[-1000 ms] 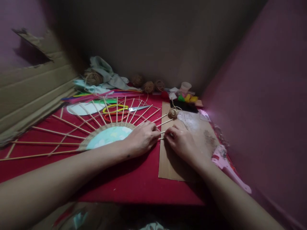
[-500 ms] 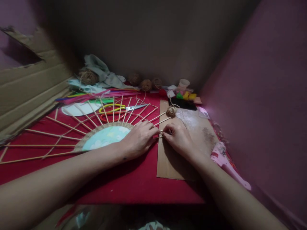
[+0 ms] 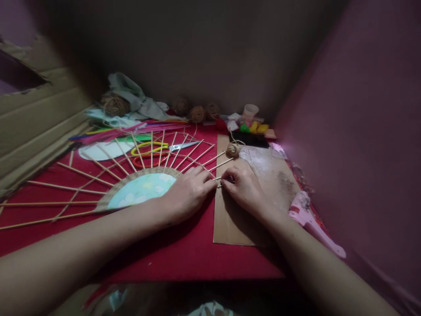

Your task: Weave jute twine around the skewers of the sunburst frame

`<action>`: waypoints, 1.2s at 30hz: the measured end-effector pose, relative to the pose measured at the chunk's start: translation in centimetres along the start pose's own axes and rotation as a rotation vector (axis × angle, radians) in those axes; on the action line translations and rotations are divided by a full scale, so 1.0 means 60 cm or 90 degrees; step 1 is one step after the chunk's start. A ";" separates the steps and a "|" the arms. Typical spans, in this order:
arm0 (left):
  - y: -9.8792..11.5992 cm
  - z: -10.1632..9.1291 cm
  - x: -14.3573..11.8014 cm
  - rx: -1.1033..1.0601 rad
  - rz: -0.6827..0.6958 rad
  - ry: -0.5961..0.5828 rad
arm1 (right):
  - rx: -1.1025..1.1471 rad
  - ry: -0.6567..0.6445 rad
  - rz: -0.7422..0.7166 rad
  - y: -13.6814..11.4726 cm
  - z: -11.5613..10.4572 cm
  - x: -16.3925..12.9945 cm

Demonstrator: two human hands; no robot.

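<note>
A half-round panel (image 3: 138, 193), pale blue with painted patches, has a woven rim (image 3: 126, 179) and thin wooden sticks (image 3: 66, 187) fanning outward. Twine (image 3: 77, 189) crosses several sticks in a zigzag. My left hand (image 3: 192, 193) rests over the panel's right end, its thumb and fingertips closed on a stick near its outer tip. Just right of it, my right hand (image 3: 245, 191) pinches the twine at that stick tip, above a brown board (image 3: 226, 228). The fingers partly hide the exact hold. A small twine ball (image 3: 233, 150) sits beyond the hands, on the board.
Yellow-handled scissors (image 3: 186, 145) lie beneath the sticks. A pink glue gun (image 3: 307, 221) is at the right edge beside the wall. Twine balls (image 3: 198, 114), pipe cleaners (image 3: 138, 128), cloth (image 3: 130, 94) and a small cup (image 3: 250, 112) line the back. Cardboard (image 3: 36, 118) stands at left.
The view has shifted slightly, so most things appear a little further left. Both hands stay at the same stick tip, with small finger movements and the fingertips drawn slightly closer together.
</note>
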State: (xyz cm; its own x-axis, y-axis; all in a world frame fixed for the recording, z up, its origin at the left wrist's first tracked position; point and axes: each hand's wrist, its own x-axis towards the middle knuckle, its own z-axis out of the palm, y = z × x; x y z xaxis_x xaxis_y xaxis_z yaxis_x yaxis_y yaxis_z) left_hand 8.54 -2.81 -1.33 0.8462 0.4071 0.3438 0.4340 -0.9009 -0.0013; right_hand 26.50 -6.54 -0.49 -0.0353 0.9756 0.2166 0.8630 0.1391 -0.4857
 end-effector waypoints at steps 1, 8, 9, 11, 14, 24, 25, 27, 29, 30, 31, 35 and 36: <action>0.001 -0.001 0.000 0.017 -0.001 -0.003 | 0.000 0.002 -0.002 0.000 0.000 0.000; 0.005 -0.002 0.001 0.065 -0.016 -0.005 | -0.004 0.017 0.003 -0.008 -0.008 0.000; 0.005 -0.002 0.001 0.064 -0.017 -0.002 | -0.005 0.019 0.005 -0.008 -0.009 0.000; 0.005 -0.002 0.002 0.064 -0.016 0.001 | -0.004 0.020 0.002 -0.008 -0.010 -0.001; 0.004 0.000 0.002 0.066 -0.012 0.007 | -0.003 0.017 -0.006 -0.005 -0.009 0.000; 0.002 0.012 0.001 0.038 -0.015 0.047 | -0.001 0.028 -0.012 0.004 -0.002 0.001; 0.002 0.011 0.001 0.040 -0.012 0.049 | 0.002 0.035 -0.015 0.005 -0.001 0.001; 0.003 0.010 0.001 0.047 -0.011 0.045 | 0.007 0.043 -0.022 0.007 0.001 0.001; 0.003 0.009 0.002 0.049 -0.014 0.037 | 0.017 0.043 -0.028 0.008 0.003 0.000; 0.003 0.009 0.002 0.047 -0.016 0.035 | 0.023 0.042 -0.030 0.008 0.004 0.000; 0.003 0.010 0.002 0.043 -0.019 0.036 | 0.026 0.043 -0.032 0.008 0.005 -0.001; 0.001 0.013 0.001 0.038 -0.034 0.069 | 0.007 0.047 -0.053 0.007 0.005 -0.003; 0.000 0.013 0.001 0.040 -0.035 0.079 | -0.001 0.045 -0.059 0.007 0.005 -0.004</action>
State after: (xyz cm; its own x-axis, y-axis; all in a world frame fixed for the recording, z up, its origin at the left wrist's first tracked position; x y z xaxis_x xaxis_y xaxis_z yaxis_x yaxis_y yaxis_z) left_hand 8.84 -2.68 -2.06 0.7779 0.4303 0.4579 0.5003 -0.8651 -0.0370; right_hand 26.73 -6.69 -0.98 -0.0790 0.9443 0.3193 0.8583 0.2274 -0.4601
